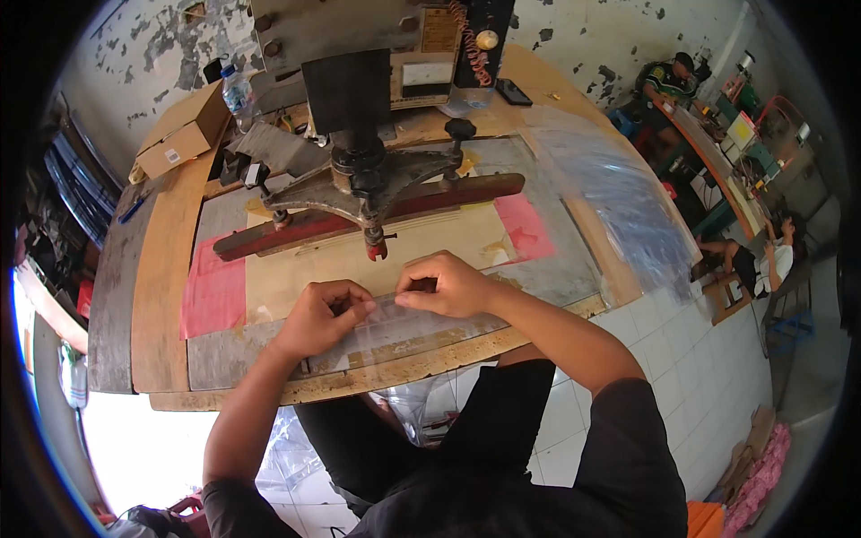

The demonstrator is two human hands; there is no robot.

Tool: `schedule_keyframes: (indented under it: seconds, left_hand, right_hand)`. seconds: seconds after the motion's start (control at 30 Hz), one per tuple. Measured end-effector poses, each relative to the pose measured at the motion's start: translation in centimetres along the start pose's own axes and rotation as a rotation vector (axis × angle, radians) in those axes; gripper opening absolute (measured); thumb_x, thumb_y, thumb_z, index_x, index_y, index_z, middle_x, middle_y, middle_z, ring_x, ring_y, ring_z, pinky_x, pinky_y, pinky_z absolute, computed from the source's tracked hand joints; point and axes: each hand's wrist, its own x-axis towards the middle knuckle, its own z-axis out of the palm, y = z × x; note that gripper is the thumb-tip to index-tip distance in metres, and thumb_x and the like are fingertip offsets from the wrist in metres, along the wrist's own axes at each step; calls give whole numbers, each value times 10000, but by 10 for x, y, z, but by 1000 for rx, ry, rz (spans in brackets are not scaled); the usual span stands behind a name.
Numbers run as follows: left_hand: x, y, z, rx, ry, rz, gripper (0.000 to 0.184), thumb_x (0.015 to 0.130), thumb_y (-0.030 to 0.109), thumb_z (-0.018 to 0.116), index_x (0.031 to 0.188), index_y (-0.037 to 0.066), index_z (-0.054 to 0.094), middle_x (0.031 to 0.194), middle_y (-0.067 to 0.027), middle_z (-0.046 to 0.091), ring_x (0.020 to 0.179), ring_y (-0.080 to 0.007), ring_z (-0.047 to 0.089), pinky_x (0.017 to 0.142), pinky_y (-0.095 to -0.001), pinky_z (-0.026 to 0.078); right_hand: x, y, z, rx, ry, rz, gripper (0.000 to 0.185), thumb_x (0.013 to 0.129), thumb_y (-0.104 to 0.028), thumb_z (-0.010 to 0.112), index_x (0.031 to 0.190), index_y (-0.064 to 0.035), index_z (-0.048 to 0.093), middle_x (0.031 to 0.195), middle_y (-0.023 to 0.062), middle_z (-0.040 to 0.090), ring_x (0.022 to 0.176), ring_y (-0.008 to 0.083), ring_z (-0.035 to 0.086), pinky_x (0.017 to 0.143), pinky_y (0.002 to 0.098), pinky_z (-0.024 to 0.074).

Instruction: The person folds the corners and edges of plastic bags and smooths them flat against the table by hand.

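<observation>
My left hand (321, 316) and my right hand (446, 285) face each other over the front of the worktable. Thumb and fingers of each are pinched together on a thin sheet of clear plastic film (384, 334), which drapes toward the table's front edge. Just beyond them stands a press with a long red-brown bar (421, 204) bolted under a dark metal bracket (359, 193). Under the bar lies a cream-coloured sheet (305, 280), with pink material (213, 300) at its left end and more pink material (527, 229) at its right.
A stack of clear plastic film (628, 202) covers the table's right side. At the back are a cardboard box (179, 134), a water bottle (238, 94) and a phone (513, 92). Two people sit at the far right by another bench (717, 166). The wooden table edge (430, 368) is before my lap.
</observation>
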Motion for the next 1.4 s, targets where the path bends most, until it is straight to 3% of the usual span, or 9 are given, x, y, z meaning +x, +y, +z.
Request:
schedule_keyframes:
  seconds: [0.23,0.4,0.53,0.63,0.93,1.13,1.2,1.27,1.4]
  left_hand:
    - [-6,0,10,24,28,81,159,998,146,760,1028,-8,783,764,-9,730,678,-49,600,628,-259,483]
    - [-29,24,18,291,145,246,145,906,127,795,986,7,778,799,-70,751,688,-141,676,659,-308,543]
    - [-63,55,36,304,128,349,96,869,100,800,924,29,764,793,-93,745,681,-210,700,649,-337,558]
    - [-82,73,41,248,123,310,83,875,86,765,906,12,746,799,-81,737,693,-183,666,668,-326,527]
    - [-101,84,44,179,114,426,88,857,81,789,926,30,768,794,-101,749,720,-237,748,679,-344,579]
    - [-118,90,39,173,171,373,46,851,69,794,843,36,763,784,-67,758,691,-198,712,630,-328,520]
    - [-122,85,38,180,184,387,67,890,68,781,883,16,739,791,-97,751,732,-198,756,671,-337,579]
    - [-132,65,29,71,281,379,81,915,62,762,873,9,718,794,-93,747,746,-177,754,664,-328,574]
    - [-148,71,31,-159,483,324,171,1037,122,692,930,-7,656,792,-77,707,717,-148,726,614,-280,538]
  right_hand:
    - [-1,3,11,-30,40,-80,128,957,-142,776,976,-17,755,892,55,747,804,137,666,750,315,542]
    - [-20,-33,31,-57,131,-56,97,910,-92,758,962,-11,746,891,62,749,808,157,681,762,328,556]
    - [-46,-78,38,-73,162,-91,93,893,-93,739,909,-2,727,844,94,725,767,212,695,737,358,554]
    - [-60,-95,46,-50,170,-152,105,890,-101,747,904,1,723,821,120,706,728,266,687,708,367,550]
    - [-82,-112,46,-29,192,-224,89,888,-59,764,872,8,707,798,84,683,697,188,634,641,330,498]
    - [-99,-103,38,44,207,-178,107,909,-66,762,844,0,709,786,43,693,698,118,625,629,294,474]
    - [-105,-95,39,74,214,-172,103,923,-65,752,853,-3,710,792,40,697,707,106,629,632,282,473]
    - [-118,-85,43,272,462,-131,84,949,-59,728,880,-14,714,795,46,690,723,103,634,653,270,482]
    - [-153,-75,72,358,451,-73,40,957,-72,733,929,-44,728,892,53,702,779,123,644,708,265,495]
